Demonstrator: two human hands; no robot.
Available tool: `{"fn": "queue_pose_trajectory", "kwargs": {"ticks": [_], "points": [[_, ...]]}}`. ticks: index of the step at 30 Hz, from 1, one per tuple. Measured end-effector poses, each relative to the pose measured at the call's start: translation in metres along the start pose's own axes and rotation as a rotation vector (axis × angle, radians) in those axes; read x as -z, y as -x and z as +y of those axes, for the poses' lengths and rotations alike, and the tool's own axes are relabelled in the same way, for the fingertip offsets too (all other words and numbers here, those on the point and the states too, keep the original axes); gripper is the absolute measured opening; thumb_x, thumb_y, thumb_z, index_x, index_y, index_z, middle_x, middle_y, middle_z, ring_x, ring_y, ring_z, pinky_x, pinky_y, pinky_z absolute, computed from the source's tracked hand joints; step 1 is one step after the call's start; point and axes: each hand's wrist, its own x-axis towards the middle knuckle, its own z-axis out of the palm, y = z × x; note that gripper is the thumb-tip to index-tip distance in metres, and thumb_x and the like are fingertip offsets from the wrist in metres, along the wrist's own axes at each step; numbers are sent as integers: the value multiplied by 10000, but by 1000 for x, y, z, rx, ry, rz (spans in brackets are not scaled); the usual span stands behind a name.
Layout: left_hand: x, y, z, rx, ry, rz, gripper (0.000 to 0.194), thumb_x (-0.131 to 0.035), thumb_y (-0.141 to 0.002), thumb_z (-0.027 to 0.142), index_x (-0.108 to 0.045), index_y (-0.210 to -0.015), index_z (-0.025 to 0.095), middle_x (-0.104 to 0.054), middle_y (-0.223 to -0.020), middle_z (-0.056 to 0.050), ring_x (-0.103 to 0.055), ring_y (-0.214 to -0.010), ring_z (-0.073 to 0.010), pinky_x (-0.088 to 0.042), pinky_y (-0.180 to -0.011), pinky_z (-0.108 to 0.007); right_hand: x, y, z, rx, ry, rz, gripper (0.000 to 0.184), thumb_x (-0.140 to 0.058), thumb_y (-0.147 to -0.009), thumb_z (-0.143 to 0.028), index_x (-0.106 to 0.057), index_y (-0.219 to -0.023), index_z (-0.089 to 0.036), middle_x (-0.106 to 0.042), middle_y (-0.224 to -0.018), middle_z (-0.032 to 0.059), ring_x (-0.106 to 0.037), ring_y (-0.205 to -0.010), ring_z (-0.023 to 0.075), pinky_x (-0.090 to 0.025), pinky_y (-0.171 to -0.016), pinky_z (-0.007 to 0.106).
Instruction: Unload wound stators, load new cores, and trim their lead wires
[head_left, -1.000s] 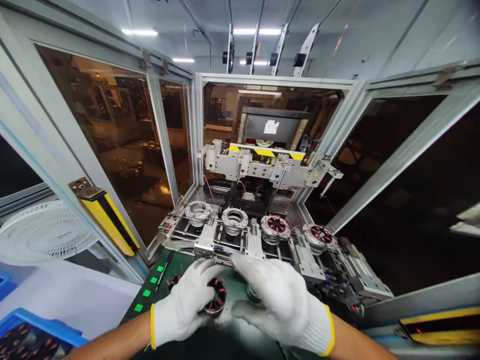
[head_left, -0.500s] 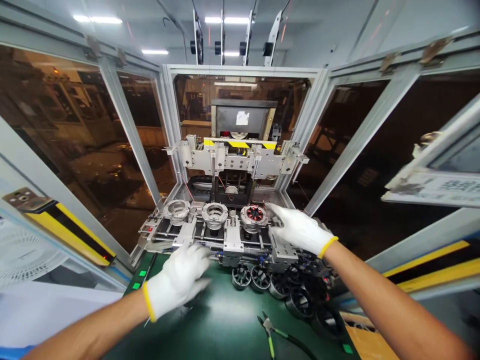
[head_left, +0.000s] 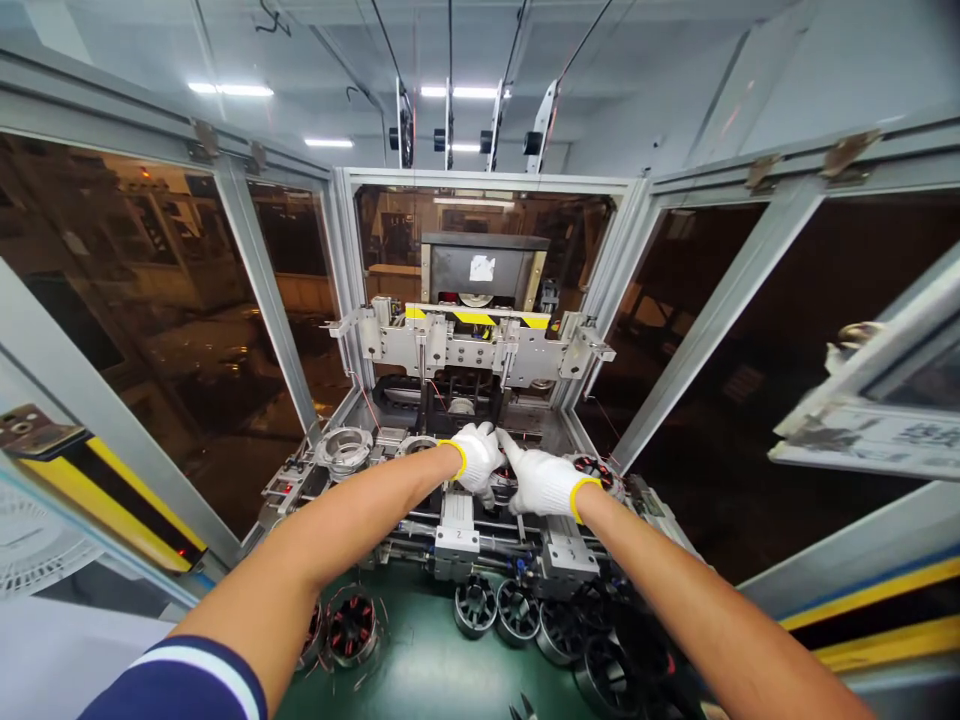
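Note:
Both my gloved hands meet over the third ring fixture of the machine. A motor stator [head_left: 507,474] wound with copper wire sits there, mostly covered by the gloves. My left hand [head_left: 477,460] has its fingers curled at the stator's left side. On the other side my right hand [head_left: 541,480] bends its fingers and thumb around it. The fingertips of both hands come close together at the far rim; their exact contact is hidden. To the right, another wound stator [head_left: 594,470] shows in its fixture. Two ring fixtures, the left one [head_left: 343,450] and its neighbour [head_left: 417,445], stand left of my hands.
Several bare stator cores [head_left: 475,604] stand on the green table [head_left: 420,650]. Wound stators [head_left: 352,628] with loose wire ends lie at front left. Pliers [head_left: 525,708] peek in at the bottom edge. A machine head [head_left: 465,345] spans behind; yellow-black posts [head_left: 112,500] flank the opening.
My left hand has moved from above the table up to the third fixture. My right hand has closed in on the stator there. The view has tilted up, and the wound stators at front left are uncovered.

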Motion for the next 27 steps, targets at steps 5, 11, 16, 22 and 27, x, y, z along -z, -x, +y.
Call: {"fn": "queue_pose_trajectory", "kwargs": {"ticks": [5, 11, 16, 22, 27], "points": [[-2, 6, 4, 11, -28, 75, 958, -702, -610, 540, -391, -1365, 40, -306, -1453, -279, -308, -1269, -430, -309, -986, -550, -15, 6, -9, 51, 187, 92, 1021, -649, -687, -253, -44, -1495, -95, -634, -1074, 225, -649, -883, 335, -475, -699, 362], [53, 33, -1, 63, -32, 271, 822, -629, -704, 462, -375, -1337, 4, -279, -1445, -290, -223, -1304, -437, -238, -1017, -559, 43, 25, -13, -62, 169, 248, 1018, -637, -729, -462, -59, -1495, -120, -646, -1036, 206, -643, -843, 361, -465, -683, 389], [71, 133, 26, 64, 197, 508, 580, -539, -770, 315, -421, -1311, 142, -374, -1419, -152, -361, -1262, -337, -344, -1011, -480, 74, 84, -52, 122, 39, 345, 941, -607, -737, -542, -168, -1490, -190, -672, -962, 118, -642, -814, 298, -456, -720, 354], [-37, 277, 97, 264, 602, 249, 467, -581, -760, 341, -523, -1224, 340, -522, -1331, -7, -564, -1085, -238, -475, -920, -344, 10, 158, -133, 677, 115, 631, 407, -557, -796, -391, -556, -1202, -375, -630, -1207, 3, -509, -459, 149, -340, -387, 298], [-133, 348, 127, 642, 574, 1, 252, -647, -667, 211, -650, -913, 264, -510, -1360, -47, -574, -1102, -272, -476, -933, -390, -28, 165, -122, 623, 36, 665, 435, -535, -796, -336, -560, -1231, -321, -630, -1206, 29, -594, -552, 203, -442, -414, 344]]}}
